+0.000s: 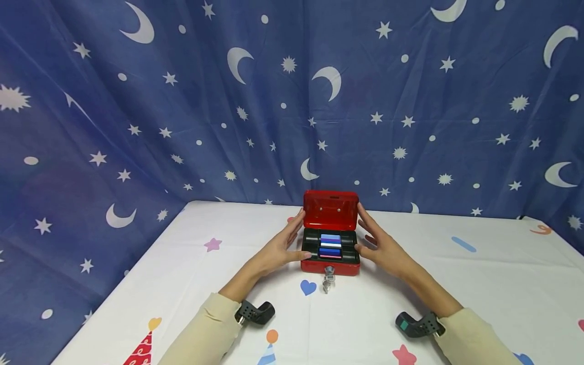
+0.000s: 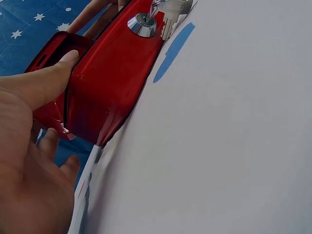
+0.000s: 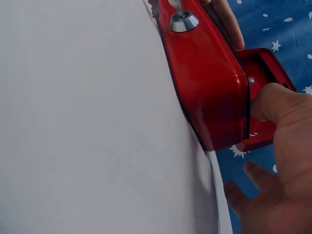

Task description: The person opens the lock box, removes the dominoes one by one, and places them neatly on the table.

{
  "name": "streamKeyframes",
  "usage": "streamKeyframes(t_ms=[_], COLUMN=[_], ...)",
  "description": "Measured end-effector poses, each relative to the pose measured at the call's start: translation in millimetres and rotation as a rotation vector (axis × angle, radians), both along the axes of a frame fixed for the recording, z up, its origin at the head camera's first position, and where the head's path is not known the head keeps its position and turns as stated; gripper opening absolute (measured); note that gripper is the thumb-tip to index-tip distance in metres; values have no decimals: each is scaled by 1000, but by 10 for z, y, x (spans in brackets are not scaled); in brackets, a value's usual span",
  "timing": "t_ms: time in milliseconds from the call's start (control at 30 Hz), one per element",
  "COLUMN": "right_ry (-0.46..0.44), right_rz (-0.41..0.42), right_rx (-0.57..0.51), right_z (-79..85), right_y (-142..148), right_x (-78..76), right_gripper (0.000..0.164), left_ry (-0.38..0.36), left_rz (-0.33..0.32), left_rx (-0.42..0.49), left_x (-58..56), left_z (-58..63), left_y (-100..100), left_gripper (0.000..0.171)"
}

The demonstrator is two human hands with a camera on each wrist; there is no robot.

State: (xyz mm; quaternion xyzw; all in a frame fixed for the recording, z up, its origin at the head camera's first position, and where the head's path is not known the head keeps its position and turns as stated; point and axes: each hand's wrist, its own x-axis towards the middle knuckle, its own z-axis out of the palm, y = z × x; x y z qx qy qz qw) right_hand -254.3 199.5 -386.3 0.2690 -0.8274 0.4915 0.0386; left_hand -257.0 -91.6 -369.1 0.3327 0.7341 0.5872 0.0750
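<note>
A small red cash box [image 1: 339, 268] stands with its red lid [image 1: 330, 215] raised at the back. Inside lies a black tray [image 1: 349, 238] whose middle holds blue, white and pink strips [image 1: 330, 242], too small to identify. Keys [image 1: 326, 285] hang from the silver lock [image 2: 142, 24] on its front. My left hand [image 1: 277, 252] is at the box's left side, thumb on the front rim, fingers extended toward the lid. At the right side, my right hand [image 1: 387, 253] has its thumb at the tray's edge and straight fingers reaching to the lid's edge.
The box stands near the far edge of a table with a white patterned cloth [image 1: 255, 223]. Close behind it hangs a blue curtain [image 1: 274, 101] with moons and stars. A black wrist camera [image 1: 262, 313] is on the left wrist, another camera [image 1: 412, 325] on the right.
</note>
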Motion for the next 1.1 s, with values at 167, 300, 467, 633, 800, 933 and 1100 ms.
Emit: streamKeyframes(t_ms=[167, 300, 467, 633, 800, 933, 1100], right_ry=[28, 72, 174, 269, 256, 218, 236], right_rz=[-38, -83, -161, -306, -347, -284, -194], right_rx=[15, 52, 102, 68, 89, 177, 270], right_z=[-4, 8, 48, 131, 200, 230, 257], right_y=[1, -12, -40, -82, -148, -236, -367], right_x=[19, 31, 43, 94, 106, 80, 11], right_gripper=[92, 92, 85, 58, 38, 31, 24], left_ry=[52, 75, 67, 84, 54, 29, 5], left_rz=[43, 61, 76, 76, 84, 83, 85], left_rx=[-34, -59, -51, -39, -42, -51, -48], left_x=[36, 62, 66, 56, 54, 60, 59], left_z=[9, 4, -4, -9, -8, 3, 6], left_y=[3, 2, -8, -1, 3, 6, 1], left_gripper=[94, 91, 90, 91, 92, 93, 93])
